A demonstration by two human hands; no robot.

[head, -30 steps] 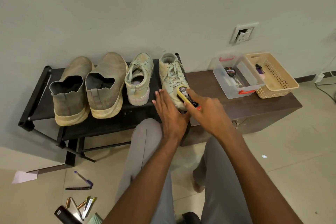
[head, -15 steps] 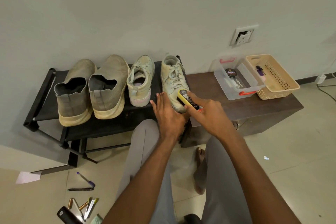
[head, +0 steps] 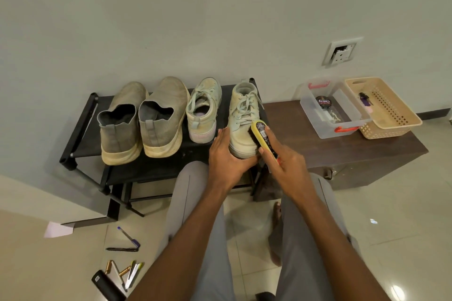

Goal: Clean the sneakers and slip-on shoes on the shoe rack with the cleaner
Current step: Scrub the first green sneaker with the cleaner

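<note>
Four shoes stand on a black shoe rack: two grey slip-ons at the left, then two pale green laced sneakers. My left hand holds the heel of the right sneaker, fingers along its left side. My right hand grips a yellow-backed shoe brush, whose dark bristles press against that sneaker's right side near the heel.
A dark wooden bench adjoins the rack on the right, carrying a clear plastic box with a polish tin and a beige basket. Pens, small tools and a black object lie on the floor at the lower left.
My left hand has closed round the sneaker's heel from behind. The brush in my right hand has shifted slightly along the sneaker's right side.
</note>
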